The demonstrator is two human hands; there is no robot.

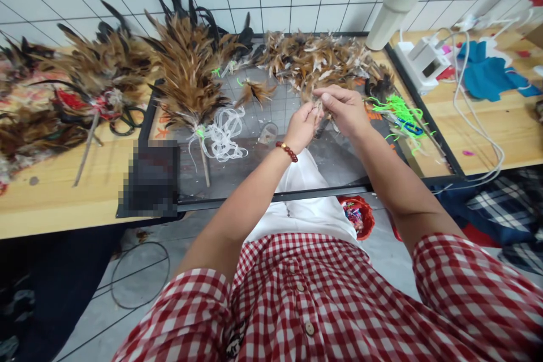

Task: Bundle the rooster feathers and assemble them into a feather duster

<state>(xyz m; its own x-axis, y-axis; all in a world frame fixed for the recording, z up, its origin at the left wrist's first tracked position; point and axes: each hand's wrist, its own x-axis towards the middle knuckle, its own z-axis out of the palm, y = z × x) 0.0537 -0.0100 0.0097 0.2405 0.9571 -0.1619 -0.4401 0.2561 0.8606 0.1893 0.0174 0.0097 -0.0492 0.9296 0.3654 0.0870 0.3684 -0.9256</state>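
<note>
Above the dark work mat (263, 175), my left hand (303, 126) and my right hand (345, 110) meet with fingertips pinched together. Between them is a small tuft of feathers (318, 104), pale at the ends and mostly covered by my fingers. Just beyond lies a wide heap of loose brown feathers (311, 59). To the left, a bundle of long brown feathers (182, 65) is bound to a stick (206, 167) with bright green string. Beside it are a tangle of clear plastic strip (229, 133) and a small feather tuft (255, 92).
A pale bottle (394, 11) stands at the back right, near a white power strip (424, 65) with cables. Green strings (396, 107) and a blue-handled tool (408, 126) lie on the right. More feather bundles (99, 62) and black scissors (127, 120) are leftward. A red basket (365, 218) sits below.
</note>
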